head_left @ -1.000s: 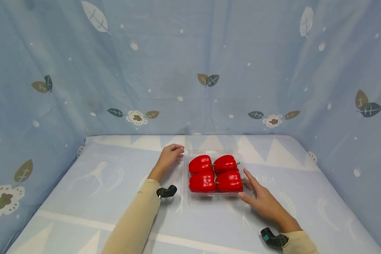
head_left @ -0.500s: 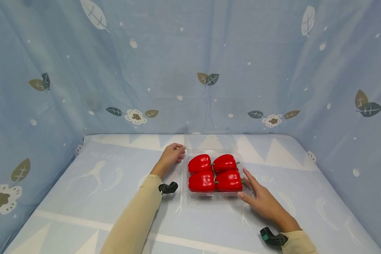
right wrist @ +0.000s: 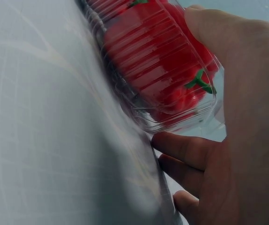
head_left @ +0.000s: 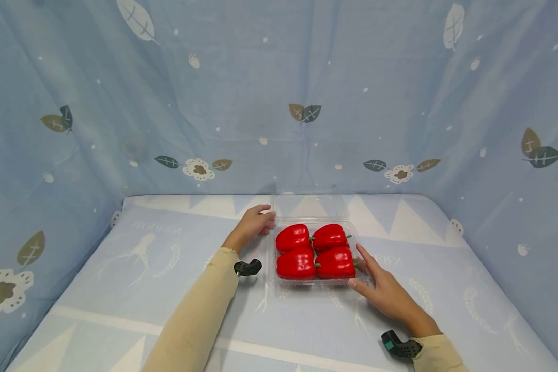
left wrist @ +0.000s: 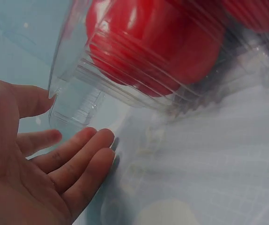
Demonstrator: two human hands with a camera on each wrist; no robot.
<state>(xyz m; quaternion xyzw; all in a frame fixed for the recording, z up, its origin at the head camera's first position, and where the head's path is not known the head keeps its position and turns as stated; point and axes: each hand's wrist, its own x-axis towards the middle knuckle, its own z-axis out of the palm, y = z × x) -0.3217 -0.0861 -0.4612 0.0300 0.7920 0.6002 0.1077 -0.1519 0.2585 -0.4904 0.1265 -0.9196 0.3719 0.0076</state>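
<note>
A clear plastic clamshell box (head_left: 313, 282) stands mid-table with its transparent lid (head_left: 307, 207) folded back behind it. Inside sit several red bell peppers (head_left: 296, 263) with green stems, in two rows. My left hand (head_left: 254, 222) is at the box's rear left corner, by the lid hinge. In the left wrist view its thumb (left wrist: 37, 100) meets the clear rim, while the other fingers extend loosely below. Along the right side, my right hand (head_left: 385, 292) is spread, thumb at the front right corner. The right wrist view has its fingers (right wrist: 183, 149) low beside the box wall.
A pale patterned cloth (head_left: 167, 289) covers the table. Blue leaf-print curtain (head_left: 242, 93) hangs behind it and along both sides. A black wrist mount (head_left: 248, 267) sits on the left sleeve, another black mount (head_left: 400, 346) on the right.
My left hand has edged forward and right, closer to the lid hinge. The right hand, the box and the peppers have stayed in place; the head view has tilted slightly.
</note>
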